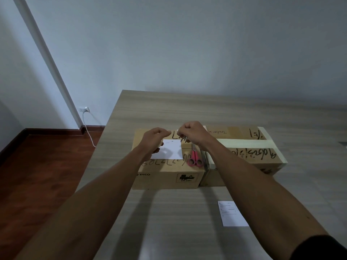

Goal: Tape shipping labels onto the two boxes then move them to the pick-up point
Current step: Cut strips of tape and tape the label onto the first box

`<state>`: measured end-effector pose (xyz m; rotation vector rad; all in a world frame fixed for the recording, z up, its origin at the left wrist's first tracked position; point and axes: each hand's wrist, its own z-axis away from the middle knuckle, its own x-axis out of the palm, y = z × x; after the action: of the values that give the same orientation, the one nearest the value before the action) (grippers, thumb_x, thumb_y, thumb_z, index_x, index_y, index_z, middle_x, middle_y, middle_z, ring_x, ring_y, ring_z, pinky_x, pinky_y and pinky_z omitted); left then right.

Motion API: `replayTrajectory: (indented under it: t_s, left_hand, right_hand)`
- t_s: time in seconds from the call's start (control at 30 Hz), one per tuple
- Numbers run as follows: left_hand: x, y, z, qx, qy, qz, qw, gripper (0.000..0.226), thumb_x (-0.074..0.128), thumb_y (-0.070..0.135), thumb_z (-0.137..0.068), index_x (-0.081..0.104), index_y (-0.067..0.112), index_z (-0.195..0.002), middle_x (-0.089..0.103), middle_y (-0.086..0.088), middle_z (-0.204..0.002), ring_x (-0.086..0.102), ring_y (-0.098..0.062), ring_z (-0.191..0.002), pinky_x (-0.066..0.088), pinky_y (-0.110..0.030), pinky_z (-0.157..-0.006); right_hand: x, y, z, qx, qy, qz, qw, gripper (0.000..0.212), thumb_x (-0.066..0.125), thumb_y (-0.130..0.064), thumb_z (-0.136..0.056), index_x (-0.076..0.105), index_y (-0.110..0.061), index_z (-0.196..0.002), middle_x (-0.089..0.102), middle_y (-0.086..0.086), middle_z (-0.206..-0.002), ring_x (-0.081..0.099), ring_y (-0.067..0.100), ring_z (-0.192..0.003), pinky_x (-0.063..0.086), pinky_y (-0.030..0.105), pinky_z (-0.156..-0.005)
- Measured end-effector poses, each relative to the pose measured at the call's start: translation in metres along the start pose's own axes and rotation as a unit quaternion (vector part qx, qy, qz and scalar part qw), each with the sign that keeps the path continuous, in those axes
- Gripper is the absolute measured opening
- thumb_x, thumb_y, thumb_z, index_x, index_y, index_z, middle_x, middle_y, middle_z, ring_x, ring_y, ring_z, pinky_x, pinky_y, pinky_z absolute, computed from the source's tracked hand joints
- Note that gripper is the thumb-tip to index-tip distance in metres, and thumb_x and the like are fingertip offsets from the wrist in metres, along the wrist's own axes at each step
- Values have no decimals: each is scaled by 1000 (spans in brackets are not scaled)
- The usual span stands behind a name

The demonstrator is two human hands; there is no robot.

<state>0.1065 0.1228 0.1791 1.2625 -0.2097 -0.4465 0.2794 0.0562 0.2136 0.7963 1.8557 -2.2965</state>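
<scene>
At far left, wooden floor [33, 175] runs along the surface's [187, 109] left edge, with a wall socket [84, 109] and white cable [88, 128] beyond it. The surface has broad bare stretches behind the boxes and in front of them.

The left box [169, 175] stands near the left edge, printed side facing the camera. A white label [171, 151] lies flat on its top, its left part hidden by the left hand [155, 137]. That hand hovers above the box with fingers curled, pinching something thin toward the right hand [191, 132], which is also curled in a pinch. A clear strip, probably tape, seems to stretch between them, but it is too faint to make out surely.

Red-handled scissors [195, 158] rest on the left box's top near its right edge. The right box [247, 156], banded with pale tape, touches the left one; the right forearm covers part of it. A second label [231, 213] lies on the surface in front, well apart from both boxes.
</scene>
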Motion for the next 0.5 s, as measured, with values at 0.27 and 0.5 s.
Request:
replayTrajectory:
  t_s: [0.27,0.5]
  left_hand:
    - [5,-6,-21,39,35,-44,998,20,80,27,-88,75,7,-88,70,2,-91,56,-10,-72,40,-21,-53]
    - [26,-10,-46,27,52,-87,994,16,85,15,-83,77,2,-77,74,-5,-80,62,-11,-67,48,-24,-58]
  right_hand:
    - [4,11,-17,34,25,31,999,26,71,-16,-83,74,9,-86,74,24,-93,61,20,-75,49,36,-71]
    - [-2,39,-50,50,10,98,994,37,78,-20,-88,68,14,-80,72,29,-86,72,37,-90,58,51,-84]
